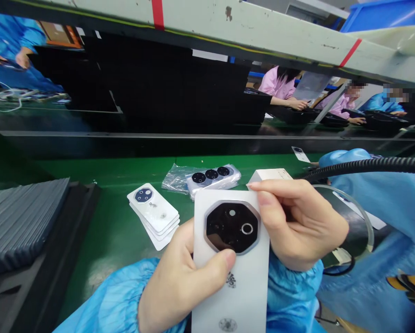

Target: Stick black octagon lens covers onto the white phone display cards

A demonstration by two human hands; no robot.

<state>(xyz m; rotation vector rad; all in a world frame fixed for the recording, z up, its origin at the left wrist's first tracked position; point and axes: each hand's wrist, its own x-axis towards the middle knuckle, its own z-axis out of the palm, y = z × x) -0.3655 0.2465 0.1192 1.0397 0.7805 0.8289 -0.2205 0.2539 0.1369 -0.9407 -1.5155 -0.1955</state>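
My left hand (179, 282) is wrapped round a white phone back cover (247, 291), its thumb lying across the front just below the black octagonal camera window (224, 229). Dark printed marks show farther down the cover. At the cover's upper right corner, my right hand (300, 224) is closed in a pinch; what sits between its fingertips is too small to make out. Beyond my left hand lies a small stack of similar white back covers (162, 215). Several round black camera pieces show on a clear plastic bag (212, 178) behind the held cover.
A dark tray (54, 259) of upright grey sheets (23, 222) stands at the left. A white box (271, 175) sits behind my right hand. Close on the right are a ring magnifier (370, 231), its black flexible arm (374, 164) and a blue-sleeved co-worker (387, 199). Other people work across the bench.
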